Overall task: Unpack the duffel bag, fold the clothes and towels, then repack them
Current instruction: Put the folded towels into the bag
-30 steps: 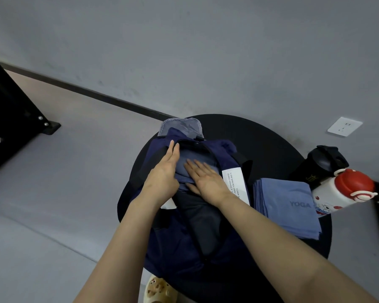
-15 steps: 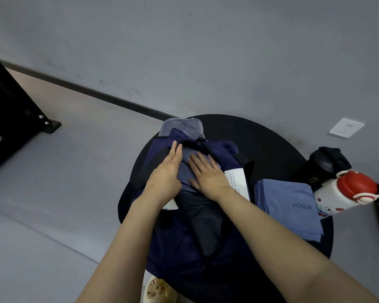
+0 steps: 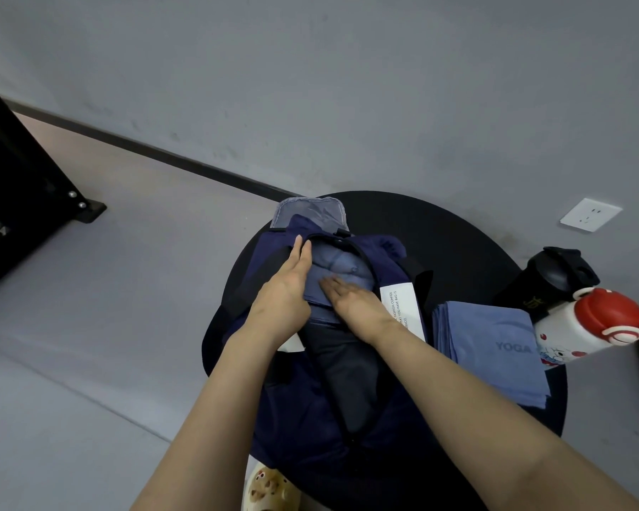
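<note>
While the right hand (image 3: 351, 302) has slid a little back along the folded blue garment (image 3: 338, 269), both hands stay flat, fingers straight, pressing it into the open duffel bag (image 3: 310, 392) at frame centre; repacking looks underway. Left hand (image 3: 286, 293) flanks the garment's left edge; a folded yoga towel (image 3: 495, 348) waits on the worktop (image 3: 439, 234), right.

At the table's (image 3: 454, 230) right edge we see a black shaker bottle (image 3: 554, 278) touching a white bottle with a red cap (image 3: 591, 326) (cartoon print). A wall socket (image 3: 591, 214) sits farther right; a black frame (image 3: 19, 186) stands far left.
</note>
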A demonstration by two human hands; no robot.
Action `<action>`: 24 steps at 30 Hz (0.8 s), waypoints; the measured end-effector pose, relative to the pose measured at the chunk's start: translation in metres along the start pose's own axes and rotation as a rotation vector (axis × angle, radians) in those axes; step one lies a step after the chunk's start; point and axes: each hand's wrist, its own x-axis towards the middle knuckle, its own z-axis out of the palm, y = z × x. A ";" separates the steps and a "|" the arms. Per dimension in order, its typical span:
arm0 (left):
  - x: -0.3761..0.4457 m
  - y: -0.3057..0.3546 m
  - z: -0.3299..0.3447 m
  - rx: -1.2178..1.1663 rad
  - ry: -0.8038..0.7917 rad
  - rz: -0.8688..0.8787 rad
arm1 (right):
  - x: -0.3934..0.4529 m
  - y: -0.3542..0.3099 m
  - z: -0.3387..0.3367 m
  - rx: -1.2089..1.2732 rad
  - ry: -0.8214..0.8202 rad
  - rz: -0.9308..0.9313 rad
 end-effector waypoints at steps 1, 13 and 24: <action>0.000 0.000 0.000 -0.002 -0.001 0.003 | -0.001 -0.001 0.000 -0.014 0.065 -0.028; -0.001 0.004 0.001 -0.001 0.000 0.019 | -0.007 -0.002 -0.001 0.335 0.203 0.053; -0.002 0.004 0.002 -0.023 -0.001 0.051 | 0.022 -0.001 0.014 0.130 -0.092 0.171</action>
